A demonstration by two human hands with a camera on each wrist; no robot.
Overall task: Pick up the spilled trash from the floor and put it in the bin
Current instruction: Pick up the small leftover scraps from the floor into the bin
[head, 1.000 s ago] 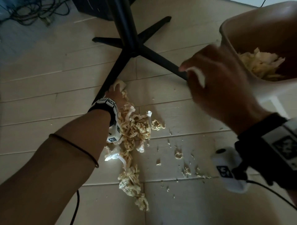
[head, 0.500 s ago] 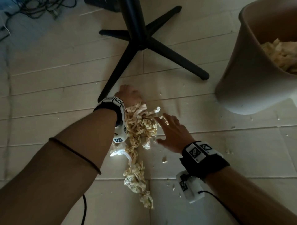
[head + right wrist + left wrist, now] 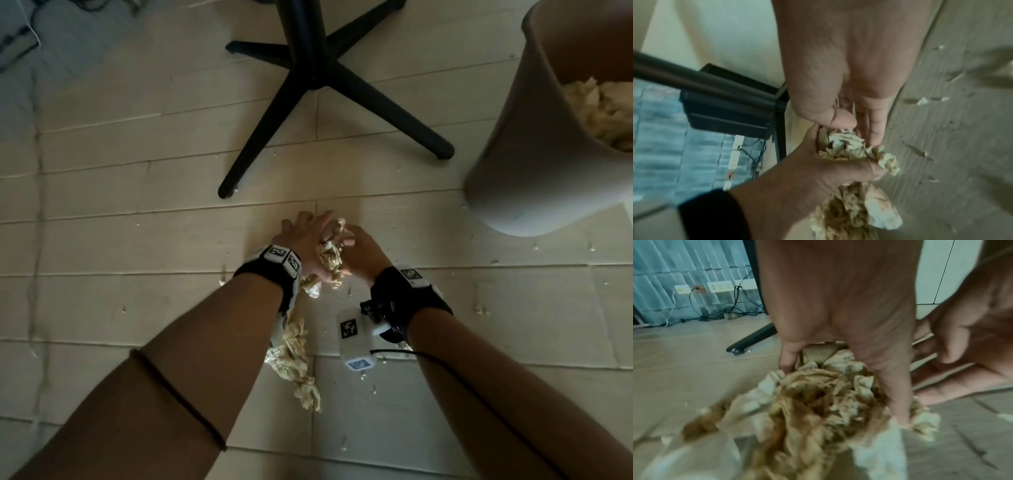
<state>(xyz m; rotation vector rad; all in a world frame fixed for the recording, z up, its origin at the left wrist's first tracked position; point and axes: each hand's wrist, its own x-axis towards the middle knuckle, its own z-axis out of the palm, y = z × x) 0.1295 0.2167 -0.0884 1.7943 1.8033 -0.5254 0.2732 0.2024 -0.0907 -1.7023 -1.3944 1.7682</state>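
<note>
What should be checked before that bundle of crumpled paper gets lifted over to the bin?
1. Both hands on the bundle: ok; the left hand and right hand press the crumpled paper between them.
2. Nothing trailing: not ok; paper hangs below the wrists.
3. Bin open, with room: ok; paper sits low inside.
4. Path clear: cannot tell; a black chair leg lies nearby.
5. Floor clean: not ok; scraps remain.

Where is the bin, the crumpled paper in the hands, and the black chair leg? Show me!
bin (image 3: 513, 164), head view, on its outer side wall.
crumpled paper (image 3: 330, 257), head view, on the wad between both hands.
black chair leg (image 3: 387, 111), head view, midway along the leg nearest the bin.
</note>
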